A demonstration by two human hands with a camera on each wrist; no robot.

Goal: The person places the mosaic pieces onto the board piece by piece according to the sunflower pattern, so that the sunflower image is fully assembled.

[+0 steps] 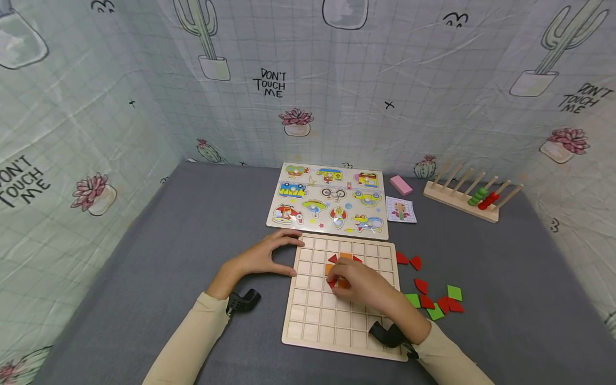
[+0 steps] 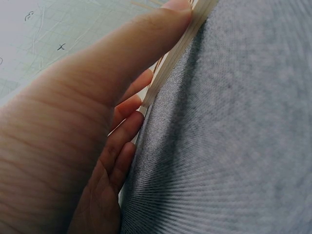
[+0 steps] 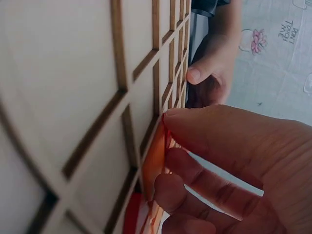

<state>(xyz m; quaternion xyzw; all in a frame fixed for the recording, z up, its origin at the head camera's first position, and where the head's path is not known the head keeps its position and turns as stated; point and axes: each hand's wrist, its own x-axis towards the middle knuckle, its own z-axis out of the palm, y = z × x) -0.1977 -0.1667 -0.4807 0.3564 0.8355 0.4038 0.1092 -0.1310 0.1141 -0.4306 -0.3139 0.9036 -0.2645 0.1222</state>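
Observation:
A light wooden grid board [image 1: 308, 313] lies on the grey cloth. My left hand [image 1: 263, 255] is at its left edge, the thumb and fingers spread apart and touching the rim; the left wrist view shows the thumb [image 2: 146, 41] against the wooden edge [image 2: 163, 80]. Over the upper middle of the board, my right hand [image 1: 363, 280] pinches a small red piece [image 1: 331, 284] between thumb and fingers, down at the grid. Around it, orange squares [image 1: 345, 256] and red pieces [image 1: 357, 259] sit in cells. The hand partly covers this cluster.
Right of the board lie loose red pieces [image 1: 421, 286] and green squares [image 1: 454, 292]. Behind it is a vehicle puzzle board [image 1: 315, 192], with a picture card [image 1: 401, 209], a pink block [image 1: 401, 185] and a peg rack [image 1: 462, 203] with green and red beads to its right.

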